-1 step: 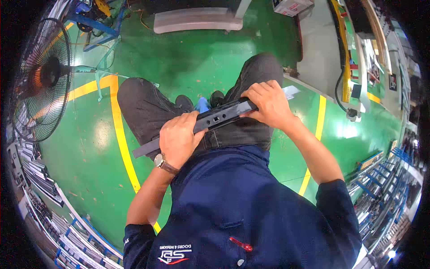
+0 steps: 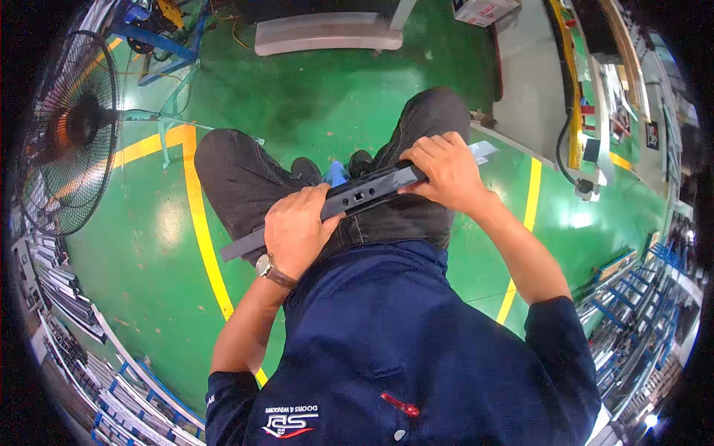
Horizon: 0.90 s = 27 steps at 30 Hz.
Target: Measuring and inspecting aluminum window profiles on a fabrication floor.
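A long dark grey metal profile point(image 2: 359, 198) lies slantwise over my lap, its right end farther from me. Two small round holes and a square cutout between them show in its middle. My left hand point(image 2: 296, 227) is wrapped round it near its left end, which sticks out past the wrist with the watch. My right hand point(image 2: 448, 171) grips it toward the other end, where a pale, shiny tip shows beyond the fingers. Both palms hide parts of the profile. A bit of blue point(image 2: 336, 175) shows behind it, between my shoes.
A black fan point(image 2: 71, 132) stands at the left. Racks of long profiles line the lower left point(image 2: 111, 379) and lower right point(image 2: 632, 327). A grey panel point(image 2: 529, 82) stands at the upper right, with a carton point(image 2: 487, 10) beside it. Yellow lines mark the green floor point(image 2: 149, 290).
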Available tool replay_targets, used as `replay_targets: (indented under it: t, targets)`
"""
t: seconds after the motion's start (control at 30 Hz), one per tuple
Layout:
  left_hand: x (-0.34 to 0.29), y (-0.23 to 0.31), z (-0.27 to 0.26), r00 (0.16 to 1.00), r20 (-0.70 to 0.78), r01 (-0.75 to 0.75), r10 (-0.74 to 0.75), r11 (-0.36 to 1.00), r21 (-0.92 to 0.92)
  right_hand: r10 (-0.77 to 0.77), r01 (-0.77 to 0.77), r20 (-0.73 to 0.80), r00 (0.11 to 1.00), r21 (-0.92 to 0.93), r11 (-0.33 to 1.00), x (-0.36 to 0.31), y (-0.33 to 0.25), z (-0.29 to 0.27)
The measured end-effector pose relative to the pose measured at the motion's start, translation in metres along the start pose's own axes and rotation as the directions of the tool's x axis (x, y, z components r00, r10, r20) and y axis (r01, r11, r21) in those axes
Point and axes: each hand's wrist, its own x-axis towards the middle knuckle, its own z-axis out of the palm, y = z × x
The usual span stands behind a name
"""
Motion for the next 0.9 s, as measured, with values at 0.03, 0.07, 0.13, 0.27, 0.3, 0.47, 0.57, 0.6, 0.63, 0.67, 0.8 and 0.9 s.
replay_targets:
  t: [0.03,0.07,0.13,0.27,0.3,0.47,0.57,0.6,0.63,0.67,0.8,0.9]
  targets:
    - [0.001,0.0,0.0,1.0,0.001,-0.003,0.003,1.0,-0.001,0.003,-0.003,0.012,1.0,-0.004,1.0,0.001,0.001,0.0]
    - [0.002,0.001,-0.001,1.0,0.016,0.008,-0.008,1.0,0.0,0.007,-0.007,0.012,1.0,-0.005,1.0,0.001,0.002,0.0]
    - [0.003,0.001,-0.002,0.999,0.03,0.02,-0.02,1.0,0.003,-0.009,0.009,0.013,1.0,0.009,1.0,0.002,0.004,0.001]
    - [0.001,0.0,-0.004,1.0,0.018,0.012,-0.012,1.0,0.003,-0.014,0.014,0.011,1.0,0.002,1.0,0.004,0.0,-0.003]
    - [0.001,0.0,-0.003,1.0,0.012,0.002,-0.002,1.0,-0.004,-0.013,0.013,0.004,1.0,0.007,1.0,0.003,0.0,-0.003]
    - [-0.001,0.003,-0.002,1.0,0.014,0.013,-0.013,1.0,0.003,-0.014,0.014,-0.001,1.0,0.007,1.0,0.001,0.0,-0.002]
    - [-0.002,0.005,-0.001,1.0,-0.005,0.008,-0.008,1.0,0.009,-0.005,0.005,-0.013,1.0,0.014,1.0,-0.002,-0.002,-0.003]
    - [-0.002,0.006,-0.001,1.0,-0.018,0.001,-0.001,1.0,0.015,-0.004,0.004,-0.017,1.0,0.015,1.0,-0.003,-0.001,-0.002]
    - [-0.002,0.006,-0.001,1.0,-0.018,-0.001,0.001,1.0,0.016,-0.002,0.003,-0.021,1.0,0.016,1.0,-0.004,-0.001,-0.002]
    - [-0.003,0.007,-0.002,1.0,-0.014,0.015,-0.014,1.0,0.007,-0.001,0.002,-0.022,1.0,0.014,1.0,-0.005,-0.002,-0.001]
    - [-0.007,0.009,0.001,0.999,-0.03,0.03,-0.03,1.0,0.0,-0.009,0.008,-0.054,0.998,-0.005,1.0,-0.008,-0.004,0.001]
    - [-0.009,0.009,0.002,0.997,-0.077,-0.005,0.006,1.0,0.01,-0.004,0.005,-0.08,0.997,0.009,1.0,-0.011,-0.006,0.002]
